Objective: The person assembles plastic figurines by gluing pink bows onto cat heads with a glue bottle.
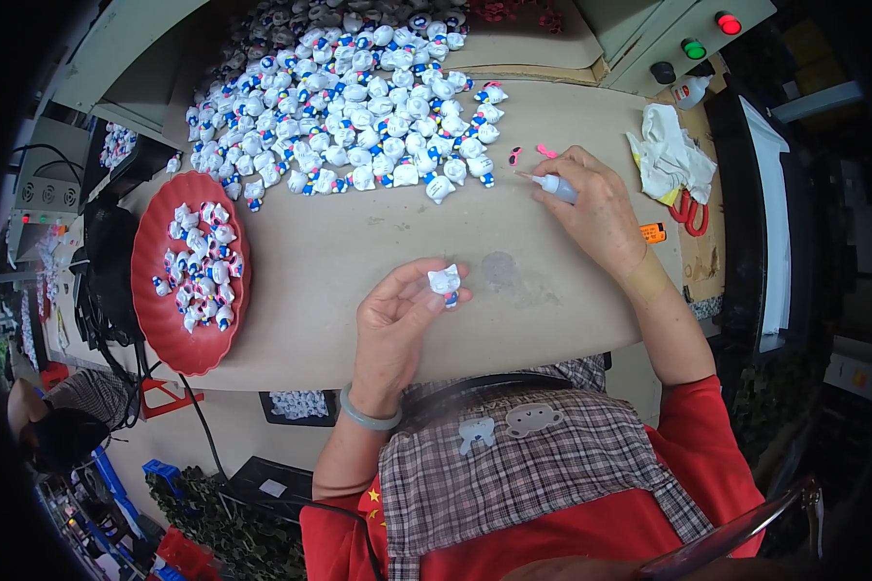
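Figurine (445, 281), small and white with a bit of blue and red at its base, sits pinched between thumb and fingertips of my left hand (395, 324), raised a little over the tan table (358, 252), just in front of my chest. Fingers curled narrow around it, palm up.

Right hand (596, 208) is closed on a small squeeze bottle (556, 188), nozzle pointing left toward two pink pieces (533, 153) lying on the table just beside the tip. Can't tell if the tip touches them.

Same head view, further out: big heap of matching white figurines (349, 97) across the far side of the table, nearest ones close to the bottle. Red plate (155, 320) at my left holds another batch. White rag (670, 155) at far right with red scissors (688, 213) just below it, small orange item (653, 232) beside those. Control box (688, 34) with red, green and black buttons in the top right corner.
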Tool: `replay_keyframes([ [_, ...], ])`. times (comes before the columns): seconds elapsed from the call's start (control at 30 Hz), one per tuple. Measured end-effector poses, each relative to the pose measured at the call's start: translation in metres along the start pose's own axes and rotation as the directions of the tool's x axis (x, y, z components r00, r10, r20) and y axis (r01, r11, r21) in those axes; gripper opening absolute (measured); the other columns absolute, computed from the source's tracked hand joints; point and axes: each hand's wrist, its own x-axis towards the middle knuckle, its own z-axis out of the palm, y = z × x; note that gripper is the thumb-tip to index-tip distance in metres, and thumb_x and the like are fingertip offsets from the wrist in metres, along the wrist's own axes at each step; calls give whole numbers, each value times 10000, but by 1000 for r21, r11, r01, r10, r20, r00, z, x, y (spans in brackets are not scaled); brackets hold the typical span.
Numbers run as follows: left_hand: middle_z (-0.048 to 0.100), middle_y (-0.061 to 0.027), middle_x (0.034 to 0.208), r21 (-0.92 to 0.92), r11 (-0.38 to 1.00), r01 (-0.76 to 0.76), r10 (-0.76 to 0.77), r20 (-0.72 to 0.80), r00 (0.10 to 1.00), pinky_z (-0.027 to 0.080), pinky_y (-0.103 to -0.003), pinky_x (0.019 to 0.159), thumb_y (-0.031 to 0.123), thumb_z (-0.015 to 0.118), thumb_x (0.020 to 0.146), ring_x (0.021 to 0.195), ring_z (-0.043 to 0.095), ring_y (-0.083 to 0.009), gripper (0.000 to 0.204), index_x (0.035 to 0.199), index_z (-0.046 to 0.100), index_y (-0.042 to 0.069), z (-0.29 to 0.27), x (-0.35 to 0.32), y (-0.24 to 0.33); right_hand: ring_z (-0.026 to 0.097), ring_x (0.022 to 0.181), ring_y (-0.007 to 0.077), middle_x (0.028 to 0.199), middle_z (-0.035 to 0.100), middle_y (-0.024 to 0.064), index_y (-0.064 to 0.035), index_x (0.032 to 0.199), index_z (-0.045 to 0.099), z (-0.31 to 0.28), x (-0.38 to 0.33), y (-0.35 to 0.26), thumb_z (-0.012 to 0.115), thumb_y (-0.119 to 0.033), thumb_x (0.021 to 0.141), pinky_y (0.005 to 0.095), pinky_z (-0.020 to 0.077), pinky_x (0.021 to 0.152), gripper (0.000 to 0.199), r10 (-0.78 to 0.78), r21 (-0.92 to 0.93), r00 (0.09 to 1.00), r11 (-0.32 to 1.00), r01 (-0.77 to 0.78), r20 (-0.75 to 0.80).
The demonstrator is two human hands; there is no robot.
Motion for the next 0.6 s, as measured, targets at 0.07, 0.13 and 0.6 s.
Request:
replay_keyframes([
  [0.07,620,-223,1109,0,1000,3,-3,18,1000,510,-345,862,22,604,859,949,648,-234,315,1165,550,-31,-1,0,0,605,727,325,862,602,124,-27,878,651,1,2,0,679,-28,735,392,483,667,146,-20,-77,1000,997,21,12],
  [0.13,621,-223,1106,-5,1000,6,-6,17,1000,509,-347,865,21,603,859,946,648,-235,315,1165,549,-31,-2,0,0,597,715,332,859,610,129,-20,886,650,3,4,4,680,-31,738,383,485,659,152,-57,-103,998,993,58,11],
  [0.6,612,-197,1125,40,999,-12,11,13,1000,506,-352,889,15,606,862,1026,615,-244,331,1177,539,-60,3,1,-2,615,617,91,791,669,77,2,891,632,5,-31,-35,646,-42,831,194,446,503,76,163,722,881,518,-459,444],
])
